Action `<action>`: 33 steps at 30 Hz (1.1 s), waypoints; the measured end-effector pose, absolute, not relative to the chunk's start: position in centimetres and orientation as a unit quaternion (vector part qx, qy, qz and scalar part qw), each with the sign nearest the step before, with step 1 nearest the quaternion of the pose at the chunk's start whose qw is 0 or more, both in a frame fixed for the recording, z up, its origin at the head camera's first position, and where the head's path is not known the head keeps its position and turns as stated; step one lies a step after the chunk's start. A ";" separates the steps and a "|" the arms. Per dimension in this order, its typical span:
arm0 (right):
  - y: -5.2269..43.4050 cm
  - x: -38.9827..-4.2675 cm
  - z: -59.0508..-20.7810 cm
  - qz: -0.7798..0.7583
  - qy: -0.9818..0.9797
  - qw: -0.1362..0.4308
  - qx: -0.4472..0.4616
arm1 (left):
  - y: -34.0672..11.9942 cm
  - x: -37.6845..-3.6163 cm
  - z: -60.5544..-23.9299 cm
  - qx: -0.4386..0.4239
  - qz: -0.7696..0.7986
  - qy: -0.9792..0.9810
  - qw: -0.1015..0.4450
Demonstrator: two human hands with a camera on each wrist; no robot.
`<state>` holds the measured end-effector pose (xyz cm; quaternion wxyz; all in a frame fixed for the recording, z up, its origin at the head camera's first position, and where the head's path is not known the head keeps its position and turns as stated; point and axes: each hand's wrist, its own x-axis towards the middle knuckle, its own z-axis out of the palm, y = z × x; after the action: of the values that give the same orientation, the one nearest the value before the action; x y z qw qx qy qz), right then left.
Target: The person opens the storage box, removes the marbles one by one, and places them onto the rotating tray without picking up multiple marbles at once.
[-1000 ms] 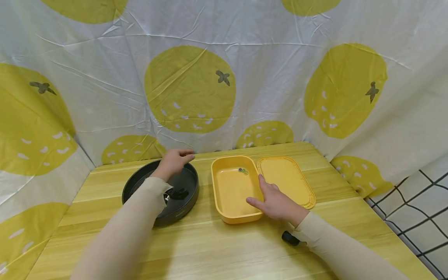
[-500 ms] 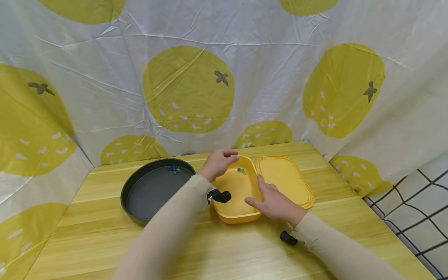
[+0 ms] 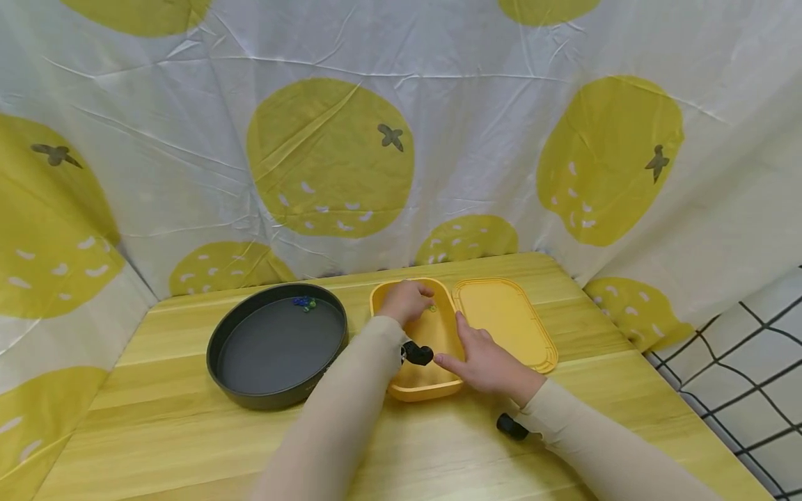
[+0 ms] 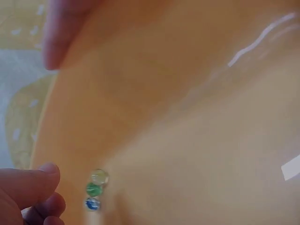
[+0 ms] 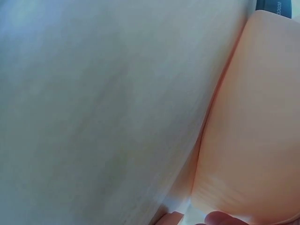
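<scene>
My left hand [image 3: 404, 302] is inside the yellow plastic box [image 3: 421, 395], near its far wall. In the left wrist view, three glass marbles [image 4: 93, 189], one clear yellowish, one green and one blue, lie in the box beside my fingertips [image 4: 49, 171]. A gap shows between the fingers and the marbles. My right hand [image 3: 491, 362] rests against the box's right side, with the index finger stretched along the rim and the thumb spread towards the near end. In the right wrist view, the box wall [image 5: 253, 117] fills the right part and only fingertips show below.
Left of the box stands a round dark pan [image 3: 282, 348] with several blue and green marbles [image 3: 305, 303] near its far wall. The yellow lid [image 3: 504, 323] lies flat to the box's right. A fruit-print curtain [image 3: 332, 160] hangs behind the wooden table [image 3: 188, 445].
My left hand has moved right from over the dark pan and down into the yellow box. The marbles in the pan have come into view. My right hand has stayed at the box's side.
</scene>
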<state>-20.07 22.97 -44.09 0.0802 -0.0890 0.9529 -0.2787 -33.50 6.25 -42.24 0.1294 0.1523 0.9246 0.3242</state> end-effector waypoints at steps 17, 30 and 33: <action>22.9 -19.9 -44.0 -0.277 0.953 0.077 -0.093 | 7.1 -33.0 -44.2 0.157 0.264 0.946 0.106; 22.7 -19.8 -43.7 -0.279 0.953 0.071 -0.090 | 7.5 -32.8 -45.0 0.171 0.255 0.946 0.103; 22.7 -19.8 -43.8 -0.278 0.954 0.072 -0.091 | 7.5 -32.5 -44.8 0.169 0.260 0.945 0.106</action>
<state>-19.79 22.73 -43.79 0.0724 -0.0906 0.9535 -0.2780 -32.52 7.52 -44.85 0.1057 0.1694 0.9448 0.2597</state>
